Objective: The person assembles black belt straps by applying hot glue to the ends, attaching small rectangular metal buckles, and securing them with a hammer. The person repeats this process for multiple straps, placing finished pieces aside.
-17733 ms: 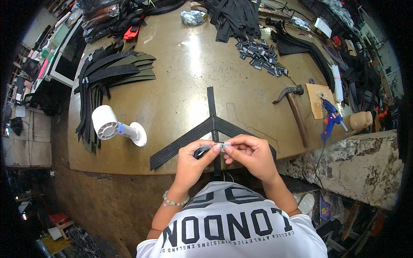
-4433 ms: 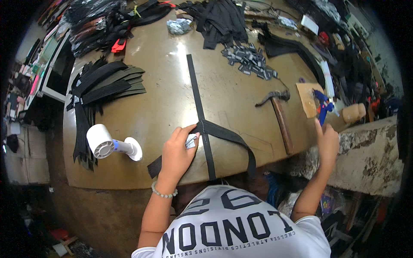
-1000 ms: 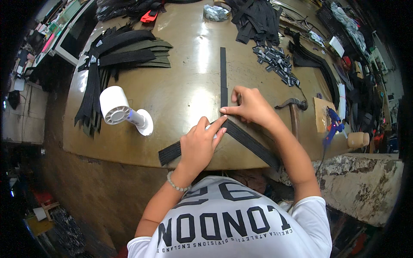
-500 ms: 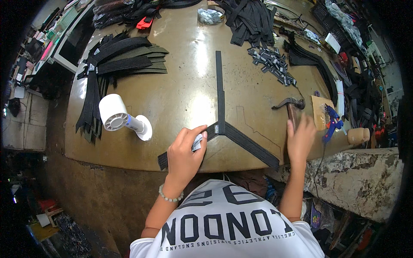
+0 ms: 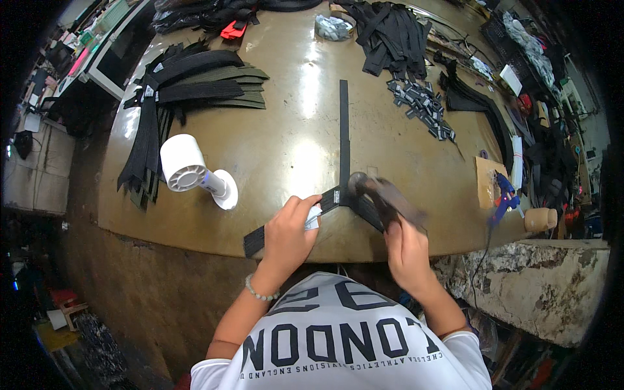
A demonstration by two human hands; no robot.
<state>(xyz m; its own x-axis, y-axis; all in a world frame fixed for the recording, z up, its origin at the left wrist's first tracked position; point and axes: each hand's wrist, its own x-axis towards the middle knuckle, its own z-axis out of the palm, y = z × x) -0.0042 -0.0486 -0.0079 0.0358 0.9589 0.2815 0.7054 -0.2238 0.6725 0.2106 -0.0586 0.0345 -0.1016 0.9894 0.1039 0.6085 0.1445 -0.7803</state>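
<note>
A black webbing strap piece (image 5: 344, 136) lies in a Y shape on the table, one arm pointing away from me and two spreading toward me. A small dark label (image 5: 336, 197) with pale marks is at its junction. My left hand (image 5: 290, 235) is closed around small white-and-grey pieces (image 5: 313, 218), its fingertips at the strap's left arm. My right hand (image 5: 411, 257) grips a hammer (image 5: 394, 205) by its brown handle. The blurred hammer head is just right of the junction, covering part of the right arm; I cannot tell whether it touches.
A white handheld fan (image 5: 188, 166) stands at the left, before a pile of black and olive straps (image 5: 201, 81). Small dark tabs (image 5: 422, 107) lie scattered at the back right, near more black straps (image 5: 393, 36). A blue glue gun (image 5: 502, 195) and tape roll (image 5: 541, 220) are at the right.
My right hand has picked up the hammer from the right side and swung it left to the strap junction. My left hand keeps its place at the strap. The view has shifted slightly.
</note>
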